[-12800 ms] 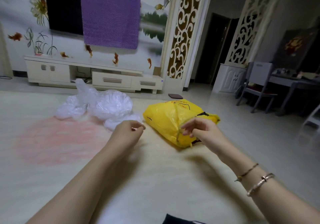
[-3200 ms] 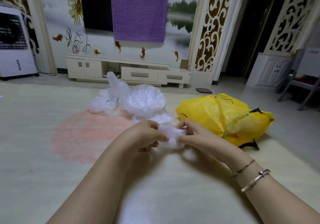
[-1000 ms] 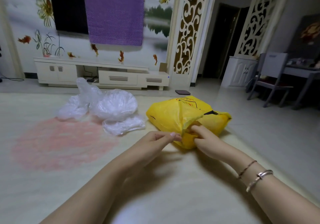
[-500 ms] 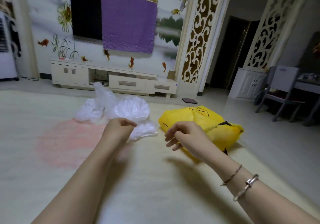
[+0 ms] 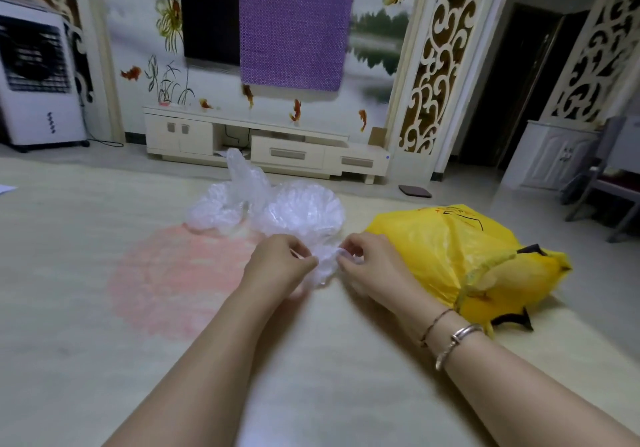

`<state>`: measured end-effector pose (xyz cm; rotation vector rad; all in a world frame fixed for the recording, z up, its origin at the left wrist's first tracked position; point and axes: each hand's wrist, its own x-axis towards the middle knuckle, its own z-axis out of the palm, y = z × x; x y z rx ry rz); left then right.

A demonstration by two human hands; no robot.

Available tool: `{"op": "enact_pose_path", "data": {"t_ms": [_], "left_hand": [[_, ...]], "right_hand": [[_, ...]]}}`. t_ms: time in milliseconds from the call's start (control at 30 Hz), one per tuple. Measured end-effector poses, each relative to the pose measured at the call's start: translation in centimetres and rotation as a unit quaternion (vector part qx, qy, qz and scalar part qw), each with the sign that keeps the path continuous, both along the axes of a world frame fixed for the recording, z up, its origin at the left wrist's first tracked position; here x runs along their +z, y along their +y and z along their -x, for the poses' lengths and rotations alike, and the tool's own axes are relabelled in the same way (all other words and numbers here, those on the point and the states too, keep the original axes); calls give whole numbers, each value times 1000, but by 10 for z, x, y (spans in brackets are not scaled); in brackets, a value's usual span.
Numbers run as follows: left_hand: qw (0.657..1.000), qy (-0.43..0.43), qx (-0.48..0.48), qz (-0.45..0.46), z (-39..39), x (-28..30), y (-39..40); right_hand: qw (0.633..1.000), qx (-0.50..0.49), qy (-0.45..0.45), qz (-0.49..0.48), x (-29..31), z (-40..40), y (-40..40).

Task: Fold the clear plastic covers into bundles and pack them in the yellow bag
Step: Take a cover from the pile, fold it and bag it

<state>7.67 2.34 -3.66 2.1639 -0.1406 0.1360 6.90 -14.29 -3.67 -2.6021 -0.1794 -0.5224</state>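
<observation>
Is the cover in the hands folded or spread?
Bunched, not spread: left hand and right hand pinch the cover as a small wad; neatly folded, cannot tell.

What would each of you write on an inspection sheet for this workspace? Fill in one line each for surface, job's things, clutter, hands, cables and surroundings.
Surface: pale floor mat with a faded pink round patch.
Job's things: clear plastic cover held between both hands; pile of clear covers behind it on the mat; yellow bag to the right, lying on the mat.
Clutter: small dark flat item on the floor beyond the mat.
Hands: left hand and right hand each pinch the cover.
Cables: a dark cord on the floor by the white cooler.
Surroundings: TV cabinet, purple cloth over a dark screen, grey chair at right.
</observation>
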Motion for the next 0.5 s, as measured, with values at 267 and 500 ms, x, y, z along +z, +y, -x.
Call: {"op": "enact_pose_path", "data": {"t_ms": [267, 500], "left_hand": [[999, -35, -2, 31, 17, 10, 1], [984, -89, -9, 157, 33, 29, -6]], "right_hand": [[983, 9, 36, -180, 23, 35, -10], [948, 13, 10, -319, 26, 53, -15]]}}
